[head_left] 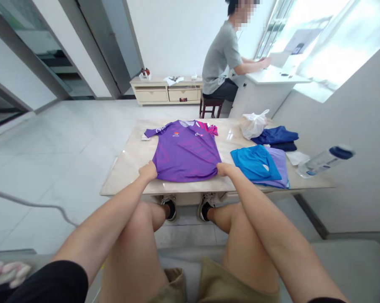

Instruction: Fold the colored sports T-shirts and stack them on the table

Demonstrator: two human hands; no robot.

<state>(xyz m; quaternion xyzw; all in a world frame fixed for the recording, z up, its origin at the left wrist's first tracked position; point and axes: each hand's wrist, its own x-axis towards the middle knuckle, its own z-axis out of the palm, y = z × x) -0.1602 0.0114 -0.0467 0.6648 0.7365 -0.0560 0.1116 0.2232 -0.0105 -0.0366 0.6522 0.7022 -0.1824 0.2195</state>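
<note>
The purple shirt (pixel 188 153) is found spread on the surface (pixel 123 172), its collar (pixel 187 123) directed away and its hem (pixel 188 180) lying near the front edge. The lower corners are gripped by both hands, the left hand (pixel 148 171) at one side and the right hand (pixel 225 169) at the other, well apart. Should one corner be pulled harder, the shirt could be skewed and creased. Should it be drawn too far forward, cloth could be slid off the edge. Through an outward swing of the right hand, the blue garment (pixel 256 162) nearby could be brushed and the lilac garment (pixel 281 162) beneath disturbed. The fingertips are concealed, so the exact grip cannot be told. The shirt's underside is hidden; whether the pale patch (pixel 146 138) by the left-hand sleeve (pixel 154 131) is cuff or separate item cannot be established
</note>
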